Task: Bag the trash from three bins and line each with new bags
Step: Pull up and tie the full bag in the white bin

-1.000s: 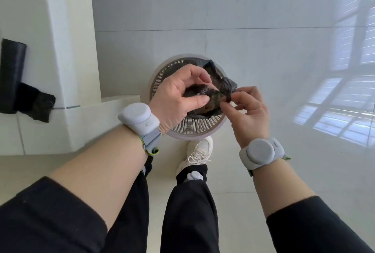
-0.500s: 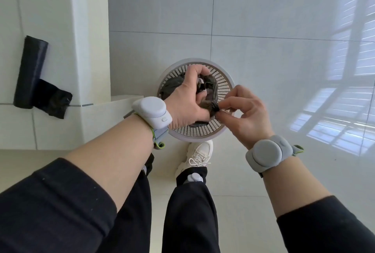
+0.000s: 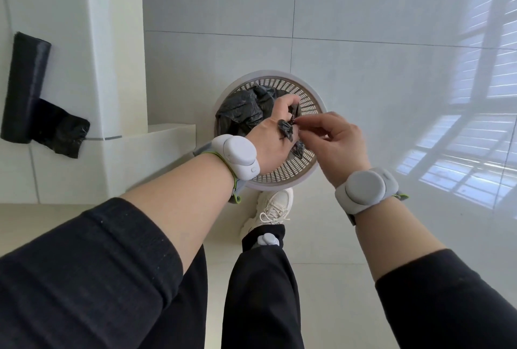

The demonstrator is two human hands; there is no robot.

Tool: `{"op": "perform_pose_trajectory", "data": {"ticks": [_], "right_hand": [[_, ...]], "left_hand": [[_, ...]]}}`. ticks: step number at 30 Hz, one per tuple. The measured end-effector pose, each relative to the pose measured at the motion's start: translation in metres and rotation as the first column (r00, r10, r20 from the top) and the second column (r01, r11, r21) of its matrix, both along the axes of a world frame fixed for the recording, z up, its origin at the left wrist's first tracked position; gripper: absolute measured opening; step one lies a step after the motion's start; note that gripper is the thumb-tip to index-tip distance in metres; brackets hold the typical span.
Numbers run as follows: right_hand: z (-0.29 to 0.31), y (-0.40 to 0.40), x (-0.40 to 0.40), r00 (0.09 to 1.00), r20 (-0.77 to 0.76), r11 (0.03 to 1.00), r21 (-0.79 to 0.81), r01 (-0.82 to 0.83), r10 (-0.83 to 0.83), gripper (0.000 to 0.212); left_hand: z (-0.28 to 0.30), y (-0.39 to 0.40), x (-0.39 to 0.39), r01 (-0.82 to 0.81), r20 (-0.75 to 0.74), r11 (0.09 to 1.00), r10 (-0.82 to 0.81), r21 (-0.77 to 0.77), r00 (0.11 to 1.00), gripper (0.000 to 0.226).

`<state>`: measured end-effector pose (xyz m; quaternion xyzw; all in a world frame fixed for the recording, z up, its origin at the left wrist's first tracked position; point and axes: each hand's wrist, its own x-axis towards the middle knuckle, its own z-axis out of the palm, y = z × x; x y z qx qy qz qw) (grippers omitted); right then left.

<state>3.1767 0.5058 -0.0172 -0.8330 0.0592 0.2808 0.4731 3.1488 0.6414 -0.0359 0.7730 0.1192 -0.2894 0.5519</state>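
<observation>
Trash bag (image 3: 240, 113) is what both my hands are working on, and it sits inside the round mesh bin (image 3: 291, 172) on the floor just past my shoe (image 3: 275, 207). Starting closest to me: my two forearms come up from the bottom of the view, each with a grey wrist band, and they meet over the near half of the bin.

My left hand (image 3: 275, 136) is over the middle of the bin, fingers curled, with a twisted black end of the bag wrapped across its back and pinched up at the fingertips. My right hand (image 3: 334, 141) is just beside it on the right, thumb and forefinger pinching another thin strand of the same plastic. The two hands nearly touch, and the short length between them runs roughly left to right.

Below and beyond the left hand lies the bulk of the bag, crumpled in the far left part of the bin, so the load hangs away from me and to the left of the knot. I judge I am tying the neck shut; tightening it calls for pulling the two ends apart sideways, and the left hand, being nearer the bulk, is the one to lift it out.

Farther off to the left, a roll of black bags (image 3: 25, 85) lies on a white ledge (image 3: 156, 136), well apart from the bin.
</observation>
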Motion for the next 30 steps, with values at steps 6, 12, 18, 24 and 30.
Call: {"op": "perform_pose_trajectory", "data": {"ticks": [6,12,18,24,30], "right_hand": [[-0.01,0.003,-0.004,0.998,0.013,0.996,0.058,0.06,-0.061,0.026],[-0.019,0.006,0.0,0.999,-0.007,0.999,0.011,0.037,-0.037,0.017],[-0.021,0.006,-0.006,0.998,-0.055,0.992,0.122,0.019,-0.012,0.01],[-0.025,0.005,-0.001,0.934,-0.269,0.909,0.278,0.31,-0.237,0.011],[-0.019,-0.013,0.006,0.919,-0.373,0.844,0.447,0.298,-0.127,0.013]], "left_hand": [[0.004,0.001,0.001,-0.027,-0.081,0.999,0.024,-0.046,0.996,0.043],[0.007,0.0,-0.002,-0.068,-0.074,0.996,0.064,-0.055,0.995,0.043],[-0.004,0.004,-0.004,-0.118,-0.14,0.99,0.106,-0.082,0.984,0.058],[-0.006,0.01,-0.004,-0.092,-0.112,0.995,0.095,0.03,0.989,0.043],[-0.007,0.021,-0.004,-0.35,-0.206,0.926,0.319,-0.139,0.925,0.026]]}}
